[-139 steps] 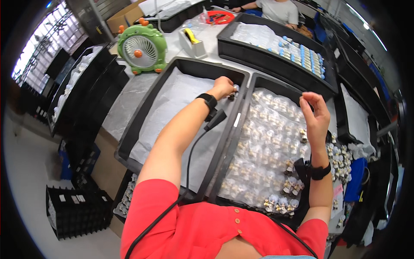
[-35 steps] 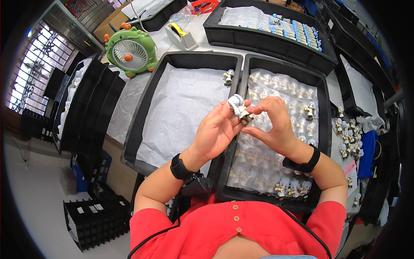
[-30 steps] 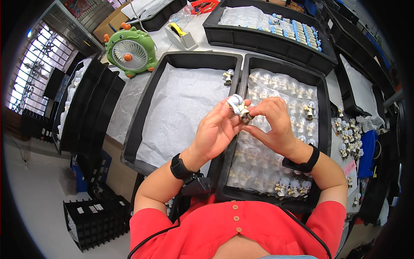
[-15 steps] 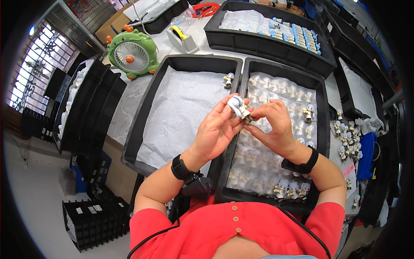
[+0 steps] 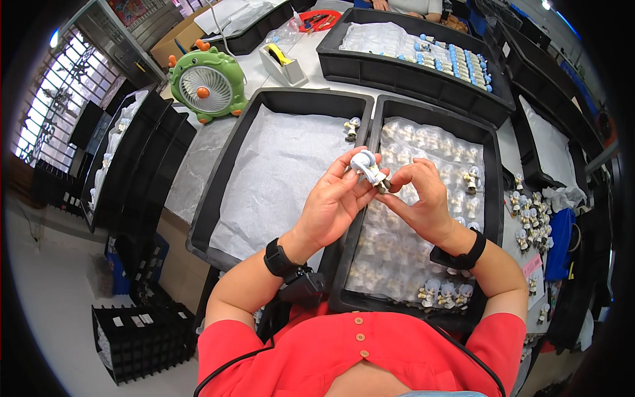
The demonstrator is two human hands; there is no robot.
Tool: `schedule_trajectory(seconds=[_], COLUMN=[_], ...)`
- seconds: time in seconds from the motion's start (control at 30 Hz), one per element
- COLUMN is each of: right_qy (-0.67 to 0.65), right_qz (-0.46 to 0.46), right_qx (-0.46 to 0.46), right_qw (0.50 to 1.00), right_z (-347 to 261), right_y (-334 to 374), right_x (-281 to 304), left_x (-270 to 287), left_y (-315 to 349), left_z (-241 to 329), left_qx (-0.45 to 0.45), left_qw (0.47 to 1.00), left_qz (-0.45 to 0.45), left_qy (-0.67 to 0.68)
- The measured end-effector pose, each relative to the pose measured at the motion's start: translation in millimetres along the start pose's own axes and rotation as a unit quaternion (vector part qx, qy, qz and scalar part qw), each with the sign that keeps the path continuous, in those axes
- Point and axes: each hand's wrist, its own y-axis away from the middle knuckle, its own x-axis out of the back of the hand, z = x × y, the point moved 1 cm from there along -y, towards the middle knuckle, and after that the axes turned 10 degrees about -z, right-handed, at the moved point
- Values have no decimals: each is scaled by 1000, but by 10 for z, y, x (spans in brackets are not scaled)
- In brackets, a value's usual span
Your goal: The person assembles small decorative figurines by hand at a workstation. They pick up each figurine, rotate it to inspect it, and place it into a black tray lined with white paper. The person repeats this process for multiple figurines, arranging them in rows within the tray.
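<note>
White figurine (image 5: 368, 165) — pale-haired, tilted

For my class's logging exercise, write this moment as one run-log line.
left hand: holding pale-haired figurine | right hand: pinching its feet | beneath: two black trays

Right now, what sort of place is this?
Probably a toy workshop: the left hand and right hand hold one figurine, a black tray carries rows of figurines under translucent sheeting, and loose figurines cluster to its right.
</note>
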Motion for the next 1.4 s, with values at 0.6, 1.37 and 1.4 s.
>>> schedule_trajectory(seconds=[0.6, 1.37, 1.4], right_qy=[41, -520, -522], right_qz=[14, -125, -124], right_qx=[47, -244, -243], right_qw=[998, 809, 808], right_z=[-39, 50, 34], right_y=[-16, 49, 38], right_x=[13, -73, -66], left_x=[53, -31, -38], left_y=[-24, 10, -2], left_z=[-11, -25, -5], left_qx=[38, -14, -14], left_qw=[998, 984, 987], left_qz=[-29, 84, 87], left_qy=[50, -154, -134])
